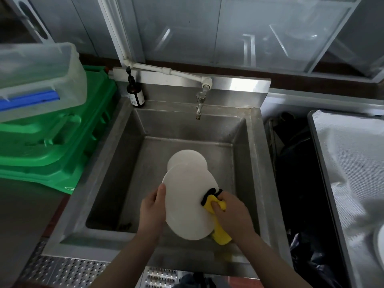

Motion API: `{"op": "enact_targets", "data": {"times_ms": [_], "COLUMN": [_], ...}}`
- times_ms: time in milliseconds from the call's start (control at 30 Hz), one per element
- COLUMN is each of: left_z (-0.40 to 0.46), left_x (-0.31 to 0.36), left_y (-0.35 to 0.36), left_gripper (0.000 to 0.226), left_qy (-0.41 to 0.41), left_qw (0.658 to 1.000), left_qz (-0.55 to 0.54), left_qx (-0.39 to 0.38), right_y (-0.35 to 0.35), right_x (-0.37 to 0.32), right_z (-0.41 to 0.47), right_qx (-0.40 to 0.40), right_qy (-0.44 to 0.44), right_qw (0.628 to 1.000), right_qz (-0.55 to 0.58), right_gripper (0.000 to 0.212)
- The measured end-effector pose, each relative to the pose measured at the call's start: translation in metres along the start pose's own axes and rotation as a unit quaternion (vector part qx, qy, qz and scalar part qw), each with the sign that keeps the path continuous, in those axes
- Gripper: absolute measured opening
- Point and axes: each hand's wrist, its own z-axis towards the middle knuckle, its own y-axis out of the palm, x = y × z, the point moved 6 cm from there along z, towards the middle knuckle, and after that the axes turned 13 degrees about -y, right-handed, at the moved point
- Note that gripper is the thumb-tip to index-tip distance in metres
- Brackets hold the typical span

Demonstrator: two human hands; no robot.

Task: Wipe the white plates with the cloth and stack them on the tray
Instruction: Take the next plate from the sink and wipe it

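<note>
Over the steel sink [99, 183] I hold a white plate [187, 202] tilted on edge. My left hand [152, 206] grips its left rim, thumb on the face. My right hand [232, 213] grips a yellow cloth with black trim [216, 202] and presses it against the plate's right edge; the cloth's tail hangs below the plate. Another white plate [187, 157] lies in the sink basin behind the held one. At the far right, a tray lined with white cloth [353, 163] shows a white plate rim [379, 244] at the frame edge.
A tap [199, 107] juts over the sink's back. A brown pump bottle [136, 92] stands at the back left corner. Green crates [52, 142] and a clear plastic box [39, 75] are stacked on the left. A bin with a black bag [295, 183] sits between sink and tray.
</note>
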Motion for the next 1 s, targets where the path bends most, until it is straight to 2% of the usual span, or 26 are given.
{"op": "enact_targets", "data": {"times_ms": [300,533,767,900,1000], "left_z": [-0.004,-0.01,-0.012,-0.014,-0.011], "left_x": [-0.009,-0.01,0.001,0.002,-0.002], "left_y": [0.017,0.021,0.022,0.023,0.023], "left_gripper": [0.034,0.032,0.043,0.037,0.032], "left_qy": [-0.018,-0.041,-0.013,-0.008,-0.035], "left_qw": [0.998,0.995,0.994,0.992,0.993], "left_qz": [-0.014,-0.043,-0.074,-0.085,-0.085], "left_qx": [-0.051,-0.084,-0.074,-0.091,-0.067], "right_y": [-0.004,-0.003,0.007,0.013,0.016], "right_x": [0.007,-0.02,-0.052,-0.07,-0.083], "right_z": [-0.006,0.002,0.012,0.014,0.016], "right_qx": [-0.002,-0.011,-0.022,-0.021,-0.019], "right_qy": [0.025,-0.002,-0.032,-0.051,-0.076], "right_qw": [0.999,0.999,0.999,0.998,0.997], "right_qz": [-0.046,-0.049,-0.008,0.005,0.004], "right_gripper": [0.012,0.017,0.018,0.022,0.022]}}
